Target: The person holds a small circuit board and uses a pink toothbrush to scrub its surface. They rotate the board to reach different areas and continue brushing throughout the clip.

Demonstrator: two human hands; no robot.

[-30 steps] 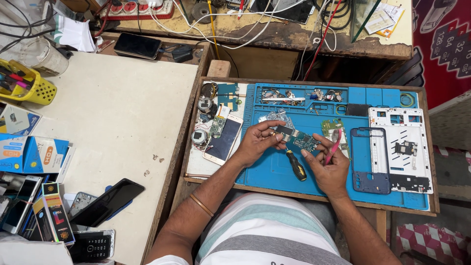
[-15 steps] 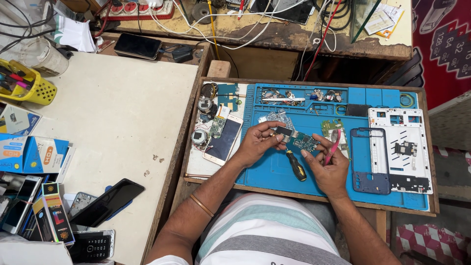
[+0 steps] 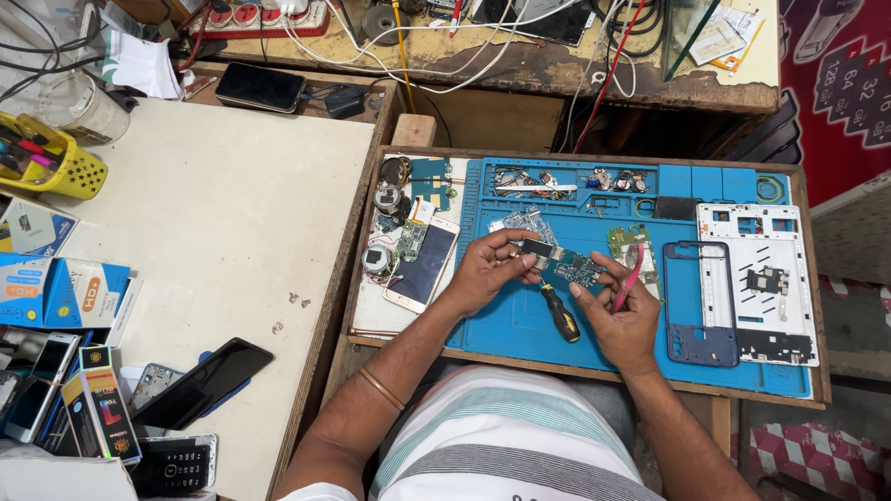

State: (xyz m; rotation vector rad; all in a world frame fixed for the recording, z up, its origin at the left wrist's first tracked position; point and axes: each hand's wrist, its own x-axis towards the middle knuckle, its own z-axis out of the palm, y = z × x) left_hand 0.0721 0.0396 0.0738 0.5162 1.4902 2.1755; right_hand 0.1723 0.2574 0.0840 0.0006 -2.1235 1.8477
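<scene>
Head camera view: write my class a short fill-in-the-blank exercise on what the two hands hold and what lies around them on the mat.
1. Both hands hold a small circuit board above a repair mat coloured ____.
2. The right hand also grips a slim ____ tool.
3. The screwdriver lying on the mat below the left hand has a black and ____ handle.
4. The white phone frame lies to the ____ of the dark blue frame.

Missing words: blue; pink; yellow; right

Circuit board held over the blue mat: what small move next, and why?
Probably bring the pink tweezers in the right hand down onto the circuit board; the left hand already pinches its other end above the blue mat, and the tip sits beside it.
</scene>
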